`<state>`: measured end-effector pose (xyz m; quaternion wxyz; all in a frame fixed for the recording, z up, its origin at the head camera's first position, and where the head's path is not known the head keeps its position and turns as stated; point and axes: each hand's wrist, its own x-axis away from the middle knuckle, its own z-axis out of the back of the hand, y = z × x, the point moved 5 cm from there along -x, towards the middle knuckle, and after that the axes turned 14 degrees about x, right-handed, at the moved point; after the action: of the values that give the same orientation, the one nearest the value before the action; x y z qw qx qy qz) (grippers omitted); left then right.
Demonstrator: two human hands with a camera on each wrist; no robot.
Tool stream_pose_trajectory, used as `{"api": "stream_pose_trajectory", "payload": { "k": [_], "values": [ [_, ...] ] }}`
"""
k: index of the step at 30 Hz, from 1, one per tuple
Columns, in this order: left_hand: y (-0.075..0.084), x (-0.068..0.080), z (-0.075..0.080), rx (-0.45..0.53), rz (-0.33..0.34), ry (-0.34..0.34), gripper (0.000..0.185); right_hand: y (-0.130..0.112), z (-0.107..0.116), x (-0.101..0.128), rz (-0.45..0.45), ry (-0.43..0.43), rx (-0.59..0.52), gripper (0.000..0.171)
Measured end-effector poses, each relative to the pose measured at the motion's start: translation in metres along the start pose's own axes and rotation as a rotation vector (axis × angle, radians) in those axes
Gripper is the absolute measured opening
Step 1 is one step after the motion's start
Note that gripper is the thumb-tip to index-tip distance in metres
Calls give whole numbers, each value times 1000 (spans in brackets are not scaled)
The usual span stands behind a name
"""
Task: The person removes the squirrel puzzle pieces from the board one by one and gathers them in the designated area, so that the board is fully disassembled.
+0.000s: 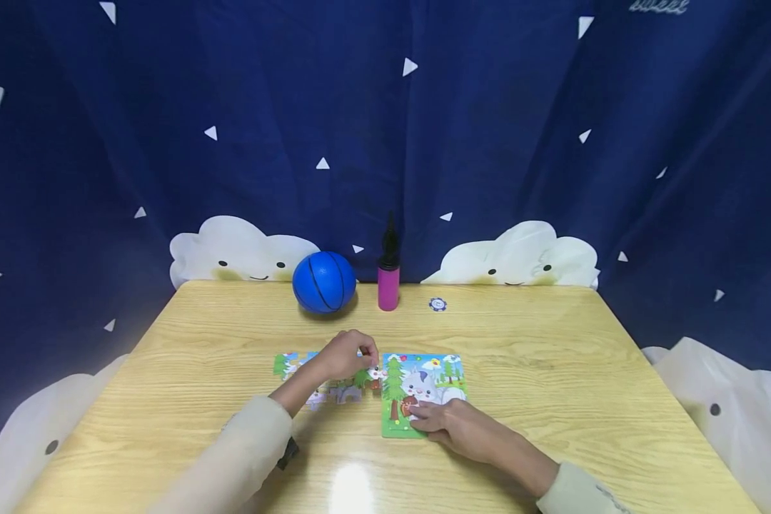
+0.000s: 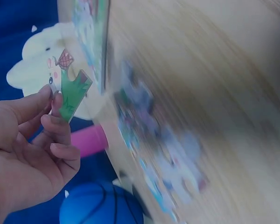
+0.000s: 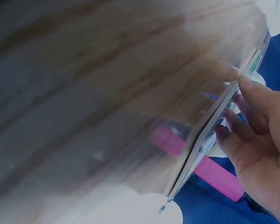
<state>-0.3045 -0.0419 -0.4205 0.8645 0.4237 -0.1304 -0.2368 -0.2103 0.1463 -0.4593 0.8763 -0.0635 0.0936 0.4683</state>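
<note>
Two hands work at a puzzle board [image 1: 424, 389] lying flat on the wooden counter [image 1: 552, 371]. The left hand [image 1: 345, 355] is just left of the board; its fingers [image 2: 53, 126] pinch a single green puzzle piece [image 2: 73, 93] between thumb and fingertips, held clear of the counter surface. The right hand [image 1: 456, 425] rests on the near edge of the board, fingers [image 3: 249, 95] extended and pressed together against the board face, steadying it. The board frame holds assembled picture sections showing a tree and a white animal; whether every slot in it is filled cannot be told. Loose puzzle pieces [image 1: 324, 389] lie in a scatter on the counter directly left of the board, under and around the left hand. Beyond the board, at the far counter edge, a blue ball [image 1: 324, 281] stands just beside a pink pump [image 1: 388, 278], with a small round token [image 1: 437, 304] to the right of the pump.
</note>
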Motion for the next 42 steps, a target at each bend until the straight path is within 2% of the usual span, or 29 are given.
{"api": "stream_pose_trajectory", "payload": {
  "k": [4,14,22,30,38,42],
  "values": [
    [-12,8,14,-33,2,25,10,1,-2,1,-19,-14,-15,31],
    [-39,33,53,-75,98,42,10,1,-2,2,-23,-22,-17,33],
    [-58,52,72,-109,144,44,11,1,-1,3,-22,-24,0,34],
    [-68,70,74,-97,175,35,12,0,-1,2,-23,-28,-4,35],
    [-81,76,67,-57,232,34,13,-1,1,1,-15,-21,3,35],
    [-87,77,65,-69,242,47,13,-1,1,1,-16,-21,-3,35]
  ]
}}
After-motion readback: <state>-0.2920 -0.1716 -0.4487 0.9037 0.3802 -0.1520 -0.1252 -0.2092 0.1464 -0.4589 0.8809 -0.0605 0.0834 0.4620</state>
